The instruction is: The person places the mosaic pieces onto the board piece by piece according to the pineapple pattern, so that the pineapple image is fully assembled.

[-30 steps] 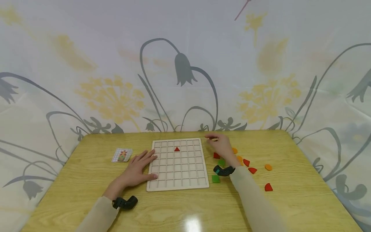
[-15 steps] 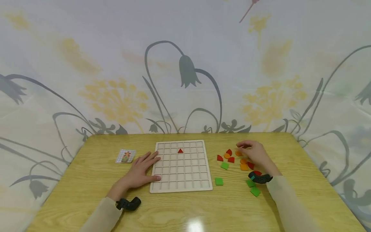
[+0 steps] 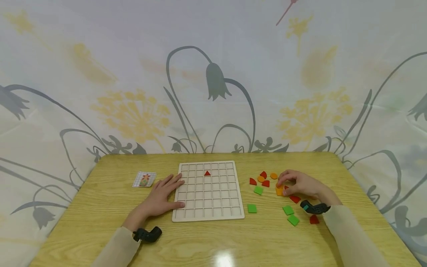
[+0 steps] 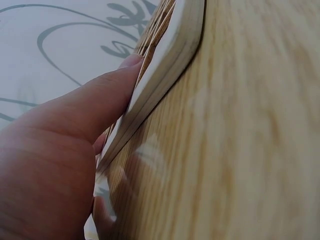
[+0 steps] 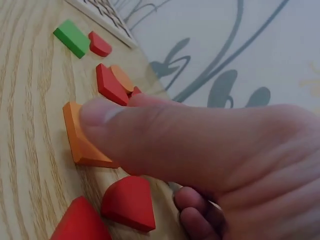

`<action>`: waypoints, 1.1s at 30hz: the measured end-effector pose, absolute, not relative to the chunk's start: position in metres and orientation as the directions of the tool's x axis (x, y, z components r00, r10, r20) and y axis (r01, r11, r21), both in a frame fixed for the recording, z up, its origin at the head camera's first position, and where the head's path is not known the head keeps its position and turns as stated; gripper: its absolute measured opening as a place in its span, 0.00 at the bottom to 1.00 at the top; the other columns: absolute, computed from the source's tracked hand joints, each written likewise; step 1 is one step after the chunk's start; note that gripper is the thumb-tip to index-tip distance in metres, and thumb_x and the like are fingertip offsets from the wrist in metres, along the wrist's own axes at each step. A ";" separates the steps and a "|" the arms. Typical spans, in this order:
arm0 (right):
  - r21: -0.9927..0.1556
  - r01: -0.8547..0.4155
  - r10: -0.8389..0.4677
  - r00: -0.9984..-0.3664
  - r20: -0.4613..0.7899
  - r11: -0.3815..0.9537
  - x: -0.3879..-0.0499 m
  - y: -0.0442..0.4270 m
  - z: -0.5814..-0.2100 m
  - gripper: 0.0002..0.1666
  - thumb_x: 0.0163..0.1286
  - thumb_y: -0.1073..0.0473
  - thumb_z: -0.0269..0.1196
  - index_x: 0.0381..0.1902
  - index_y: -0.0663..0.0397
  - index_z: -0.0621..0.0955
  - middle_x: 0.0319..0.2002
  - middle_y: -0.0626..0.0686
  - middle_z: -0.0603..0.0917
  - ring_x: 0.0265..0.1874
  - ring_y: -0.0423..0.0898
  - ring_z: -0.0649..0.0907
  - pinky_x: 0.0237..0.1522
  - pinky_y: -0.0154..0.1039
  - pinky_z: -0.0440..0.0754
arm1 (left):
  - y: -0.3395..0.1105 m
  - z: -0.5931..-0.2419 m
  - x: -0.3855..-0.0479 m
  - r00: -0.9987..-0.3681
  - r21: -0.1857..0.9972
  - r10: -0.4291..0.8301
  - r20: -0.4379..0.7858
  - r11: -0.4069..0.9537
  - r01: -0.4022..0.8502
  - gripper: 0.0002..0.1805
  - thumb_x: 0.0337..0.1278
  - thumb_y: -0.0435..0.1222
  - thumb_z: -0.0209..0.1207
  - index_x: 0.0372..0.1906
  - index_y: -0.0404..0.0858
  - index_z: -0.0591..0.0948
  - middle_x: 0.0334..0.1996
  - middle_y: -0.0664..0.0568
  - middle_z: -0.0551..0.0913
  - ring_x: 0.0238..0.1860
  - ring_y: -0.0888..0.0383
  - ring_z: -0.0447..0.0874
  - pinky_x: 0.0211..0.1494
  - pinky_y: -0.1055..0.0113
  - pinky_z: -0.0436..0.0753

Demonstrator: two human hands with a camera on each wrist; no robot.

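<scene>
My left hand (image 3: 159, 198) rests with spread fingers along the left edge of a white gridded board (image 3: 208, 219); its thumb lies over the rim in the left wrist view. One red triangle (image 3: 207, 173) sits in a cell near the board's top. To the right, my right hand (image 3: 303, 184) has thumb and fingertips at an orange square tile (image 5: 80, 140), pinching at it while the tile looks flat on the table. Part of the tile is hidden by the thumb. Close beside it are red quarter-circle tiles (image 5: 131, 204) and an orange round tile (image 3: 274, 175).
Green square tiles (image 3: 252, 208) lie right of the board, with others (image 3: 293, 220) farther right. More red tiles (image 3: 253, 181) and an orange disc (image 3: 261, 179) are grouped nearby. A small patterned card (image 3: 145, 179) lies left of the board on the wooden table (image 3: 200, 241).
My right hand has moved from beside the board's upper right corner out to the right, then down to the orange square tile. My left hand stays on the board. The view has shifted slightly.
</scene>
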State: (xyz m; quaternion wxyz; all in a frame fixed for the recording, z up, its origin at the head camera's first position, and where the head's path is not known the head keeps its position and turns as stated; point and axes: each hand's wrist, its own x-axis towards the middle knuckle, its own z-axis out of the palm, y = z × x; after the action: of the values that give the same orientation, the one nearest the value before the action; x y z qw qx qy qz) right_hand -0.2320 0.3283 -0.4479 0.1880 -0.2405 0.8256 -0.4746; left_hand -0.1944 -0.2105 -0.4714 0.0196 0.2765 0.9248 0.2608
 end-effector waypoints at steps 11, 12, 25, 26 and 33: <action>-0.818 -0.204 -0.547 -0.823 -0.154 0.537 -0.229 0.321 -0.449 0.13 0.60 0.62 0.73 0.44 0.56 0.88 0.53 0.59 0.69 0.53 0.57 0.65 0.51 0.33 0.74 | -0.209 -0.473 -0.196 -0.842 0.502 0.531 0.093 0.705 0.500 0.44 0.59 0.58 0.64 0.76 0.42 0.66 0.79 0.50 0.53 0.78 0.41 0.44 0.71 0.33 0.45; -0.815 -0.204 -0.544 -0.825 -0.155 0.542 -0.229 0.321 -0.449 0.13 0.60 0.62 0.74 0.43 0.56 0.88 0.52 0.59 0.69 0.53 0.57 0.66 0.51 0.33 0.74 | -0.209 -0.473 -0.196 -0.841 0.503 0.533 0.094 0.703 0.502 0.44 0.59 0.58 0.64 0.76 0.42 0.66 0.79 0.50 0.53 0.78 0.42 0.44 0.71 0.34 0.45; -0.830 -0.218 -0.556 -0.821 -0.128 0.513 -0.228 0.320 -0.445 0.09 0.61 0.67 0.72 0.39 0.58 0.83 0.50 0.58 0.74 0.56 0.57 0.72 0.56 0.39 0.76 | -0.209 -0.470 -0.195 -0.842 0.495 0.528 0.108 0.706 0.506 0.44 0.59 0.57 0.64 0.75 0.41 0.67 0.78 0.47 0.54 0.77 0.39 0.46 0.70 0.33 0.45; -0.831 -0.217 -0.549 -0.827 -0.122 0.512 -0.228 0.320 -0.445 0.09 0.61 0.67 0.71 0.39 0.58 0.83 0.50 0.58 0.74 0.54 0.57 0.73 0.54 0.38 0.77 | -0.209 -0.470 -0.195 -0.844 0.497 0.525 0.106 0.708 0.502 0.44 0.59 0.57 0.64 0.75 0.41 0.67 0.78 0.48 0.54 0.77 0.40 0.46 0.70 0.33 0.45; -0.811 -0.232 -0.510 -0.855 -0.094 0.537 -0.230 0.319 -0.446 0.07 0.63 0.66 0.70 0.40 0.54 0.86 0.48 0.55 0.78 0.46 0.51 0.75 0.45 0.36 0.80 | -0.210 -0.471 -0.196 -0.846 0.501 0.524 0.098 0.709 0.497 0.44 0.59 0.57 0.64 0.76 0.42 0.66 0.79 0.49 0.53 0.78 0.41 0.45 0.71 0.34 0.45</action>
State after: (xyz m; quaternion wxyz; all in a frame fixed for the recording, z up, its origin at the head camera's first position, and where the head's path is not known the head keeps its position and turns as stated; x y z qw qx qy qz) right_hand -0.2300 0.3191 -0.4461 0.1618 -0.2152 0.8617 -0.4301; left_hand -0.1961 -0.2097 -0.4705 0.0259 0.2763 0.9240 0.2633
